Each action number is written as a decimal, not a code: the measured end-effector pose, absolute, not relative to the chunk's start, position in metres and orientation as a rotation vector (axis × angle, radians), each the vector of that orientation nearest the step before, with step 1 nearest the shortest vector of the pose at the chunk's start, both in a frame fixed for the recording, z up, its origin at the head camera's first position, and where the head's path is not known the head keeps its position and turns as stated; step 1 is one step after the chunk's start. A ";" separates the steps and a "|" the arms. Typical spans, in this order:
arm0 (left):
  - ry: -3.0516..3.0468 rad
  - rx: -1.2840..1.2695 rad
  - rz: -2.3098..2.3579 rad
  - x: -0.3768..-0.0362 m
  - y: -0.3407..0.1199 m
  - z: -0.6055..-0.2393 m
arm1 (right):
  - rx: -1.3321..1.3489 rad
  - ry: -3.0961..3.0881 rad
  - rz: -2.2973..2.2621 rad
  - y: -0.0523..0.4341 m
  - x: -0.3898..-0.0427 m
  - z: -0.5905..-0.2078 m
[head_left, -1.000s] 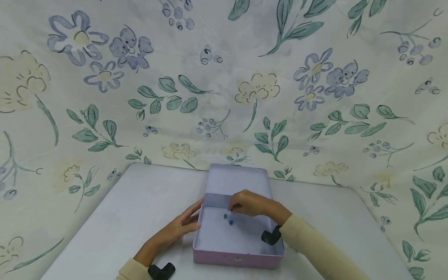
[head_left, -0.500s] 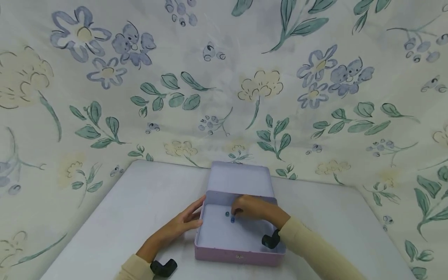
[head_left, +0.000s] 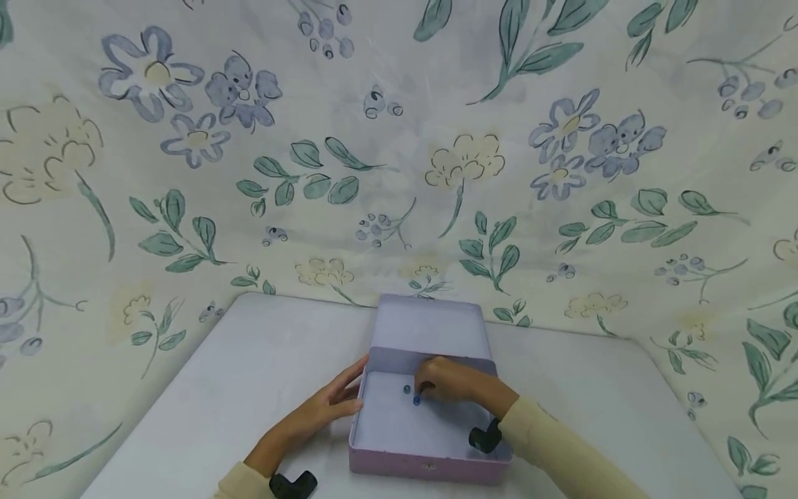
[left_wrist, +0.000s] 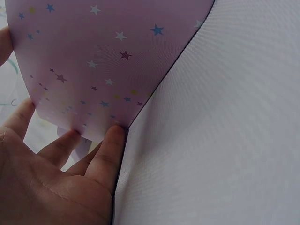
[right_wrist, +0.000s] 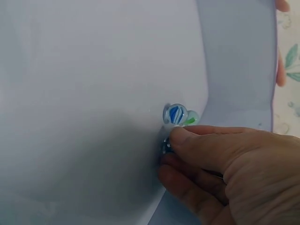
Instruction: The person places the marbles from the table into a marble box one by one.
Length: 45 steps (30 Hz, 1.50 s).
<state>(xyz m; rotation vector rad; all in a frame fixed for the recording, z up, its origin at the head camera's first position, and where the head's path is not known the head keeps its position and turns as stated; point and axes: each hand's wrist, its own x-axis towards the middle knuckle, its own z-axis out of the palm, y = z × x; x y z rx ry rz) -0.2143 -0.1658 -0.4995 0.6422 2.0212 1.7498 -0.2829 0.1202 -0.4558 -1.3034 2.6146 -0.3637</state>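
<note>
- Marbles (right_wrist: 176, 114): two sit together on the tin (head_left: 430, 464) floor, far-left area, roughly 11 o'clock of centre; a third looks pinched in right hand (head_left: 451, 382) grip.
- Versus 1 s ago: right hand has dropped closer onto them.
- Left hand (head_left: 324, 405) flat against the tin's left wall, fingers straight, unchanged; tin sits on the bench (head_left: 249, 374).

Low centre of the frame: an open tin (head_left: 430, 463) on the bench (head_left: 249, 374); left hand (head_left: 327, 407) against its left wall; right hand (head_left: 451, 382) inside beside two marbles (head_left: 411, 395).
</note>
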 end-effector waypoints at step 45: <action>1.995 0.676 1.773 -0.215 -0.164 -0.496 | -1.276 2.581 -0.572 0.143 -0.276 -0.419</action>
